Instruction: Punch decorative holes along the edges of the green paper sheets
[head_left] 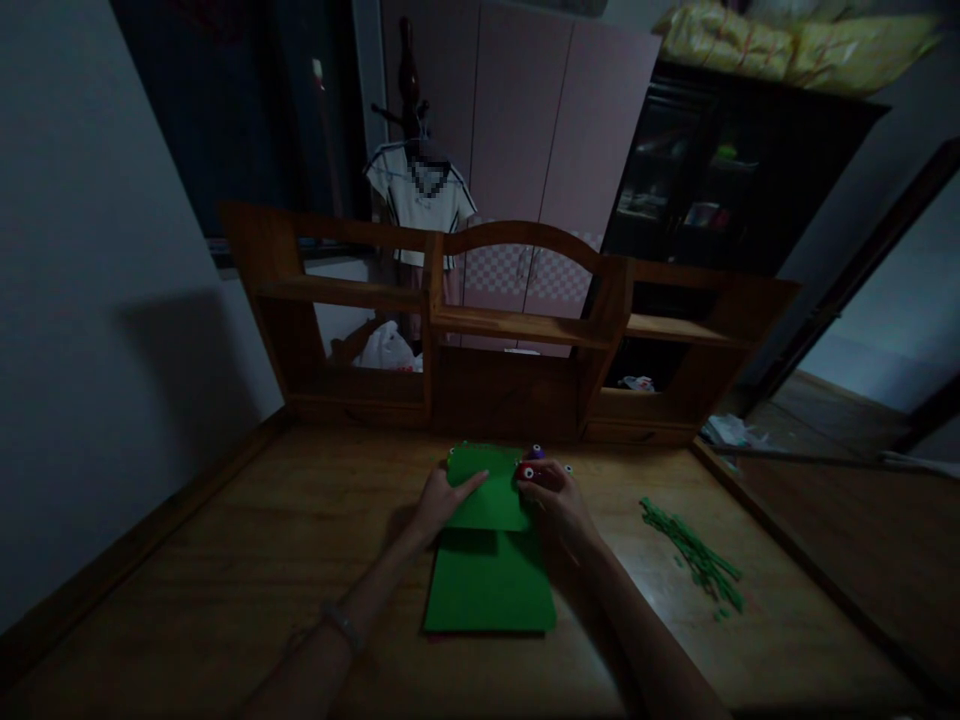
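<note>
Our left hand [439, 503] grips the upper green sheet [491, 508] by its left side, thumb on top, over the desk [315, 560]; our right hand [562, 503] pinches a red piece [524, 470] with a round eye beside the sheet's right edge. We see a lower green sheet [491, 588] nearer us and green strips [694, 550] at right. Markings on the white bag [385, 345] are too small to read.

Dim; pinkish wardrobe [517, 120], black cabinet [682, 180], probably window [240, 110].

The plain green sheet [491, 508] overlaps the far end of the green board [491, 590], which lies midway between the tabletop's [247, 570] left and right edges. The red piece [522, 471], bearing a black-and-white eye, meets the sheet's right edge.
</note>
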